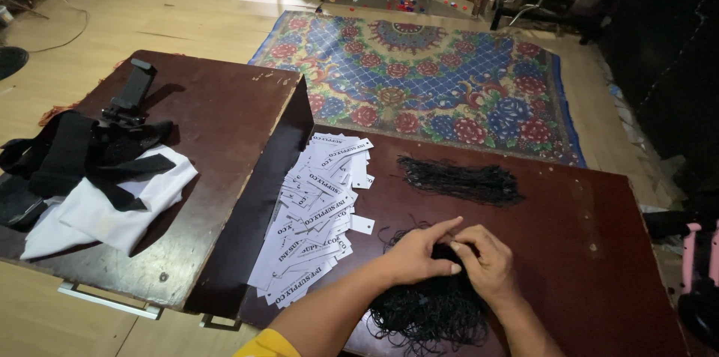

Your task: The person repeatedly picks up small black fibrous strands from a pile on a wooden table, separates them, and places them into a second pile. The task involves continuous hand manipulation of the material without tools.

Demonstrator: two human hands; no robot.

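A: At the lower centre of the frame, your left hand (416, 256) and right hand (487, 259) meet fingertip to fingertip over the tangled pile of black strings (431, 308). What does each one grasp?

B: Both pinch at the pile's upper edge, seemingly on one thin black string; the strand itself is too fine to tell. The pile lies directly beneath your hands, spreading toward the bottom edge.

A: And the other things?

B: The white paper tags (314, 211) lie left of your left hand, the nearer one, in a heap running diagonally up the dark table (599, 252). A straighter bundle of strings (460, 181) lies above, its long axis left to right.
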